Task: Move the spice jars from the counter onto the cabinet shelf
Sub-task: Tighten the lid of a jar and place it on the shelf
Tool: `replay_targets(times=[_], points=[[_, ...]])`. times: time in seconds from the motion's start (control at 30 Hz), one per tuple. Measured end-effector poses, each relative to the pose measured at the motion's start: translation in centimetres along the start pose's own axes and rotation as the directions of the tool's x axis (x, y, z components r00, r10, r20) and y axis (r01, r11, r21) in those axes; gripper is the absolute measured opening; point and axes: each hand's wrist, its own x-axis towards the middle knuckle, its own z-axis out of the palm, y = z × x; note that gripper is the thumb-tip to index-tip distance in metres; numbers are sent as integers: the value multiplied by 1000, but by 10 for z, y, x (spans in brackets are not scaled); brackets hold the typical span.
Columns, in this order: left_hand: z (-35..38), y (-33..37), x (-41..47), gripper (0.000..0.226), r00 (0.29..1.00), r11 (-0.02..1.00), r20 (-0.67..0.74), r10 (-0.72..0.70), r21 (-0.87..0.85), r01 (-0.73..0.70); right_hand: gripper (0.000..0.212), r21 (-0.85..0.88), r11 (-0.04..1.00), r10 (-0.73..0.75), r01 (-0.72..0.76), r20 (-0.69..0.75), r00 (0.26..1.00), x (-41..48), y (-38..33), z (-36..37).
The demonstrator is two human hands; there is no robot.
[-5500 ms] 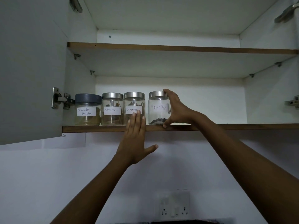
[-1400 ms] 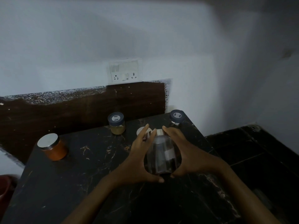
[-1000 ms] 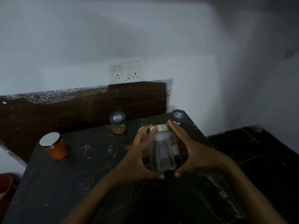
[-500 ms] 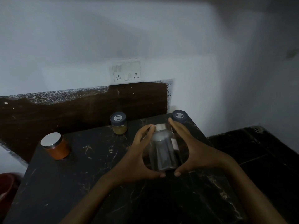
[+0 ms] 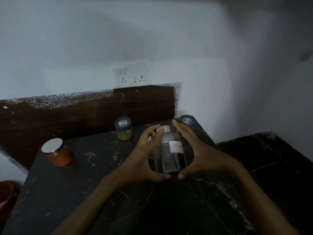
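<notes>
Both my hands hold a clear glass jar (image 5: 167,155) with a steel lid and a white paper label, above the black marble counter (image 5: 84,192). My left hand (image 5: 144,156) wraps its left side and my right hand (image 5: 194,150) its right side, thumbs under the base. An orange jar (image 5: 58,154) with a steel lid stands at the counter's left. A small jar of yellow powder (image 5: 124,128) with a dark lid stands at the back. Another dark-lidded jar (image 5: 187,120) sits at the back right corner, mostly hidden by my right fingers. The cabinet shelf is out of view.
A dark brown backsplash (image 5: 84,112) runs behind the counter, with a white socket plate (image 5: 131,73) on the wall above it. A lower black ledge (image 5: 271,158) lies to the right. A red object (image 5: 6,195) shows at the left edge.
Since the shelf view, I now look down at the counter. Over the last second the jar has turned in my hands, so its label faces me, and it has risen slightly.
</notes>
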Motion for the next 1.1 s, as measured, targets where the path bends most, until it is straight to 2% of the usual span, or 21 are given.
replay_targets(times=[0.13,0.27,0.43,0.6,0.7,0.9,1.1], points=[[-1,-5,-3,120,999,999,5,-39,-20,39,124,37,999,15,-16,30,999,-2,-2,-6],[-1,-4,0,130,997,999,56,-44,1,44,120,-18,1000,-3,3,-12,1000,2,0,-2],[-4,-2,7,128,999,997,22,-45,67,43,115,-85,996,-33,27,-71,997,8,-1,3],[-3,-1,6,128,999,999,-18,-36,-25,36,121,-68,998,4,-2,17,1000,4,1,-7],[-4,-3,6,131,999,998,-7,-48,-28,48,119,-122,992,24,-22,19,1000,5,-1,-11],[-33,11,20,131,1000,983,26,8,184,-13,125,-235,970,-79,59,-78,994,18,-30,-26],[-105,51,64,125,965,861,-105,239,482,-161,129,-352,912,-283,212,-166,945,49,-87,-80]])
